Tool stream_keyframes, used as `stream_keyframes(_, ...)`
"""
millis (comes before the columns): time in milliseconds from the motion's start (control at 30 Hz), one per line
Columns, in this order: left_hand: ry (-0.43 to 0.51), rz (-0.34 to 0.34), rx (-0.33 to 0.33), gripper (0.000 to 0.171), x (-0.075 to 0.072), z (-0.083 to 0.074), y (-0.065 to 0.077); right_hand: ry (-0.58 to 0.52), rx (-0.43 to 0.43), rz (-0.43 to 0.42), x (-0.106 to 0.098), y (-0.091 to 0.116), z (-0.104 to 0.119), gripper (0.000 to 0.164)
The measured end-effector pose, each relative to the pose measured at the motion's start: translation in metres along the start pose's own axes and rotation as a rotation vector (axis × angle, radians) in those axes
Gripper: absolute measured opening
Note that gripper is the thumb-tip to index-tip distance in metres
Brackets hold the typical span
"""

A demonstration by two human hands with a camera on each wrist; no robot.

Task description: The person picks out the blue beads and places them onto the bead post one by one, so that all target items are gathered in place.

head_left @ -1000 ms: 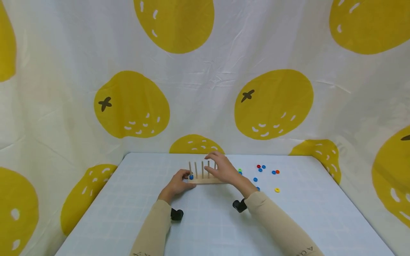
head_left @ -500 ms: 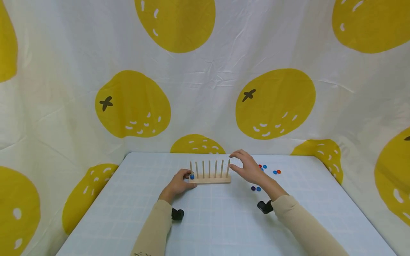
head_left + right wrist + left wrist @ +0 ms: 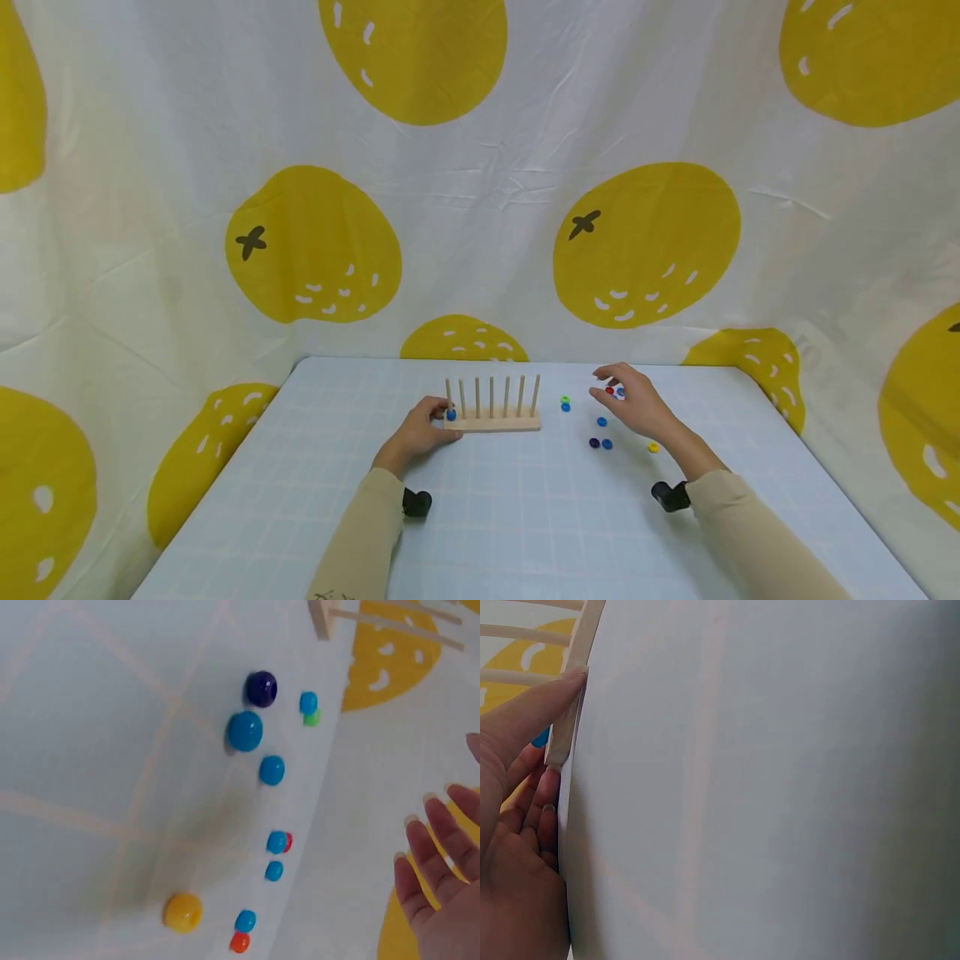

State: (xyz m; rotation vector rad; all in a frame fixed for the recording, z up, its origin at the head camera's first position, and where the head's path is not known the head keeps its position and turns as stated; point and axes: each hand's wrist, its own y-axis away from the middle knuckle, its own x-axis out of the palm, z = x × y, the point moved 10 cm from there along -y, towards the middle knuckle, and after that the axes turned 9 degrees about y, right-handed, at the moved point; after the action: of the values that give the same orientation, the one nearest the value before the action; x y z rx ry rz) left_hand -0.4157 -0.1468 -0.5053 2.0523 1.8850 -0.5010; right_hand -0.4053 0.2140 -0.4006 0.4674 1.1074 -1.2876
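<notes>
A wooden peg rack (image 3: 495,424) with a row of upright pegs stands on the table. My left hand (image 3: 417,430) grips its left end, thumb along the front of the base (image 3: 565,733) and fingers behind. A blue bead (image 3: 451,415) sits low on the leftmost peg; the other pegs are bare. To the rack's right, my right hand (image 3: 636,403) hovers above the table with fingers spread, holding nothing. Beneath and around it lie loose beads: a purple bead (image 3: 262,689), a yellow bead (image 3: 184,912), a red bead (image 3: 610,390) and several blue ones (image 3: 245,731).
A green bead (image 3: 565,399) lies near the rack's right end, touching a blue bead (image 3: 566,407). An orange-red bead (image 3: 240,943) sits beside another blue one. Behind the pale table (image 3: 495,517) hangs a white curtain (image 3: 480,208) with yellow fruit prints.
My right hand has moved right, from over the rack's pegs to above the loose beads. My left hand stays on the rack's left end.
</notes>
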Motion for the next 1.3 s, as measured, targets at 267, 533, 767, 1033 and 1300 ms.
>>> stream_keyframes(267, 0.012, 0.000, -0.001, 0.057, 0.000, -0.001, 0.001, 0.038, 0.098, 0.005, -0.007, 0.012, -0.045, 0.040)
stream_keyframes(533, 0.041, 0.003, 0.011, 0.062, 0.000, 0.001, 0.001, 0.061, 0.236, 0.066, -0.001, 0.024, -0.080, 0.044)
stream_keyframes(767, 0.041, 0.002, 0.006, 0.062, 0.001, 0.000, 0.001, 0.063, 0.300, 0.103, 0.004, 0.027, -0.106, 0.041)
stream_keyframes(1033, 0.025, -0.003, -0.003, 0.060, 0.001, 0.000, 0.000, 0.060, 0.362, 0.145, 0.011, 0.028, -0.123, 0.037)
stream_keyframes(1300, 0.018, -0.002, -0.008, 0.061, 0.001, 0.003, -0.001, 0.053, 0.376, 0.187, 0.017, 0.029, -0.126, 0.039)
